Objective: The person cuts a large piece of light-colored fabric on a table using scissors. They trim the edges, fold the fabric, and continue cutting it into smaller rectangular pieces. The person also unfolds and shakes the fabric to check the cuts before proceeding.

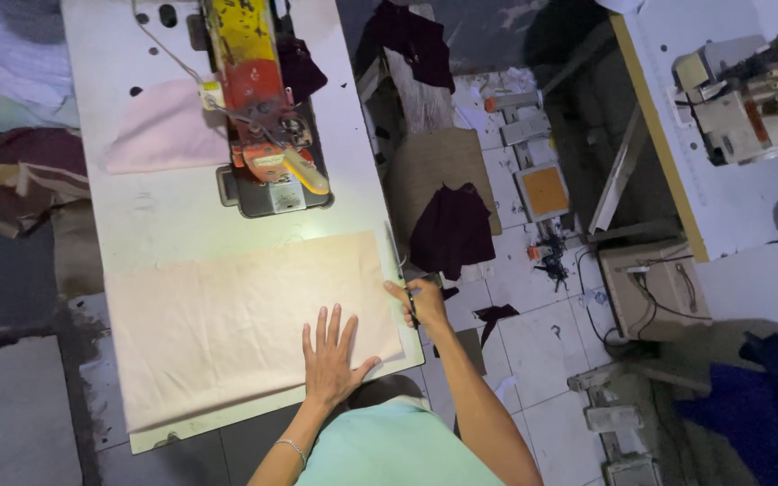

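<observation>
A large cream cloth [227,315] lies spread flat on the white sewing table [137,216], in front of a sewing machine [263,126]. My left hand [330,355] rests flat on the cloth near its front right corner, fingers spread. My right hand [418,301] is at the cloth's right edge, over the table's side, with its fingers closed on a thin dark tool that looks like scissors [410,297]. A bracelet is on my left wrist.
A pink cloth [164,126] lies left of the machine. Dark maroon fabric pieces [450,229] sit on a stool to the right and piles of cloth [11,171] on the left. Another white table with a second machine [749,90] stands far right. The tiled floor is littered.
</observation>
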